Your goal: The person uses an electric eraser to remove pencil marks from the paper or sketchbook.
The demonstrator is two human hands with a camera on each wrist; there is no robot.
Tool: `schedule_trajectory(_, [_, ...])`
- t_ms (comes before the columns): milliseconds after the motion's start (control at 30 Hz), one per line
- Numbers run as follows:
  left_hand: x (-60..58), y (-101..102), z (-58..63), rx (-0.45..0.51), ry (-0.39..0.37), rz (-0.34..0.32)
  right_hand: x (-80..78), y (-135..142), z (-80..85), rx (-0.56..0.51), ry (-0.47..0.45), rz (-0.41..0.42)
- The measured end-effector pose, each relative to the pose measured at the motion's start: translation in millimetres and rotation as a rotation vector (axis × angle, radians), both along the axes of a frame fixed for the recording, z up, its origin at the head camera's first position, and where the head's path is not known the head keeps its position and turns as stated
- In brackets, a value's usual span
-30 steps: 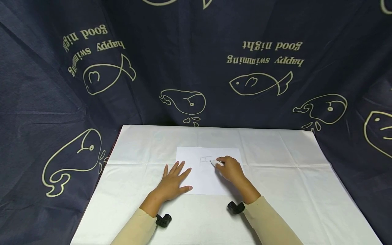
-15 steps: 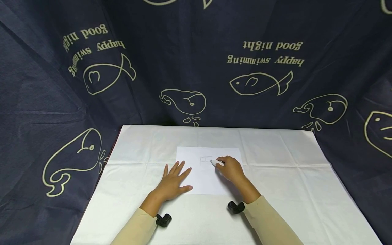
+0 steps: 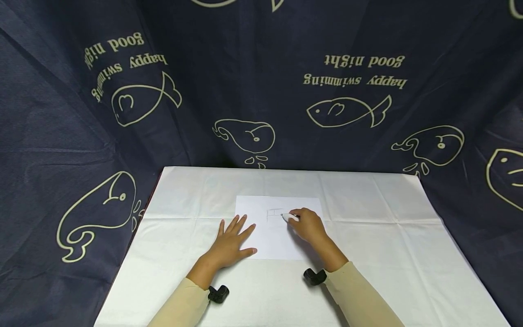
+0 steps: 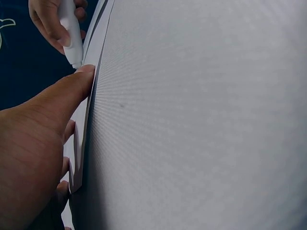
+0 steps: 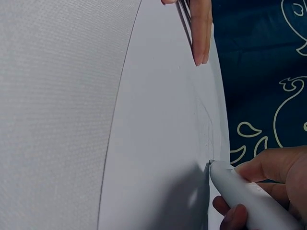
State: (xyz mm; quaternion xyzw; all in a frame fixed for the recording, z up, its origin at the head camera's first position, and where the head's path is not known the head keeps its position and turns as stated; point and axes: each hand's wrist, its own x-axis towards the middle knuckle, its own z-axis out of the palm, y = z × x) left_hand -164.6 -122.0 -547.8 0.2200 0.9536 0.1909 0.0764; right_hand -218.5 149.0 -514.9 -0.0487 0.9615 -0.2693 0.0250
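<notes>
Pinching a thick, smooth white pen (image 3: pixel 290 218) between thumb and curled fingers, a person's right hand (image 3: pixel 308 225) sits at the right side of a flat, rectangular sheet of plain white paper (image 3: pixel 271 243), seen from my distant post through the head camera. The pen slants down to the left, its small dark tip meeting the sheet just beside thin grey drawn lines (image 3: pixel 274 212) on the far half; my right wrist view shows it at the end of those faint strokes. The left hand (image 3: pixel 228 246) lies palm down, fingers straight and spread wide, grasping nothing, its thumb over the near left part of the sheet. I find the sheet between both hands, on a creased white tablecloth (image 3: pixel 380 245). Long beige fabric sleeves (image 3: pixel 184 302) reach in from the near side, with a small black device (image 3: pixel 219 294) at the left wrist and a similar black unit (image 3: pixel 315 277) at the right. Behind the far edge hangs a dark navy cloth curtain (image 3: pixel 245 59) printed with pale yellow fish, whales and upside-down words reading "good night" and "happy swimming"
</notes>
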Motion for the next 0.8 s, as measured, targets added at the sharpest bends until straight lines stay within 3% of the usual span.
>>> schedule_trajectory(800, [0.4, 0.9, 1.5, -0.005, 0.006, 0.002, -1.8, 0.6, -1.3, -0.036, -0.007, 0.008])
